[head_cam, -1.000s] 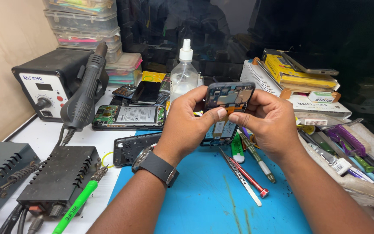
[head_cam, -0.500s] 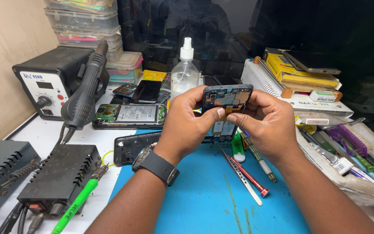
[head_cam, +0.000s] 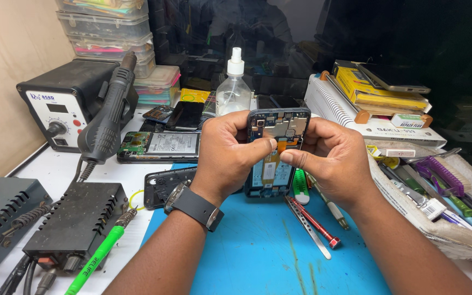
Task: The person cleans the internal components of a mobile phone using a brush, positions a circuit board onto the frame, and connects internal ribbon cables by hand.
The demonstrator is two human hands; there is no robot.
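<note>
Both hands hold an opened phone [head_cam: 277, 143] upright above the blue mat [head_cam: 258, 246], its bare circuit side facing the camera. The left hand [head_cam: 229, 150] grips the phone's left edge, the right hand [head_cam: 331, 155] its right edge, thumbs meeting over the middle. Behind the phone stands a clear spray bottle [head_cam: 234, 87]. Left of the phone lies another opened phone [head_cam: 159, 145]; just right of it, tweezers [head_cam: 308, 226] rest on the mat.

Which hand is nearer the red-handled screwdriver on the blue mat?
Right. The right hand hangs just above the red-handled screwdriver; the left hand is farther off, across the opened phone both hold.
</note>
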